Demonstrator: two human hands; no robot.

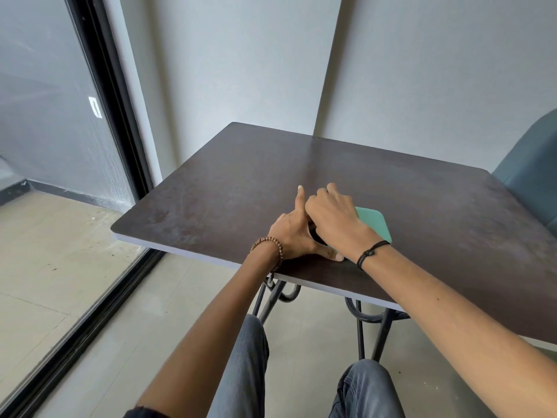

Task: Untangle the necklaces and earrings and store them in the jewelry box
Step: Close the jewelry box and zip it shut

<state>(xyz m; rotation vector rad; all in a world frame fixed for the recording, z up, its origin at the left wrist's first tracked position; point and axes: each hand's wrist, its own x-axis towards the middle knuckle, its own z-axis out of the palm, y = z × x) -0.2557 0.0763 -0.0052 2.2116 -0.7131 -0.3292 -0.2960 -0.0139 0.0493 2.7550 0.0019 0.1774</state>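
A flat mint-green jewelry box lies on the dark brown table, near its front edge. My right hand rests curled over the box's left part and hides most of it. My left hand lies at the box's left side, forefinger stretched out over the table and thumb pressed along the box's near corner. A dark gap shows between the two hands, where the box seems to be. No necklaces or earrings are visible; the hands hide whatever lies beneath them.
The table stands against a grey wall, on black metal legs. A teal chair stands at the right. A glass door with a black frame runs along the left. My knees are under the table's front edge.
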